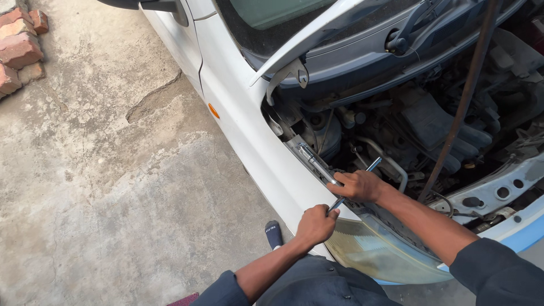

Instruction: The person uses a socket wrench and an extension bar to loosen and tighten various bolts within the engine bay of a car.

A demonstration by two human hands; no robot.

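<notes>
Cracked concrete floor (102,187) left open beside white car fender (249,136) | engine bay (408,124) crowded, thin prop rod (462,102) crossing | right hand (358,186) closed on chrome ratchet (317,164) at fender edge | left hand (315,224) fisted round slim metal bar (357,182).

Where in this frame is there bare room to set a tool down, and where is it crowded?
Bare: the concrete floor between the bricks and the white fender. Crowded: the engine bay, full of hoses and parts, where the left hand and right hand grip a metal rod.
</notes>
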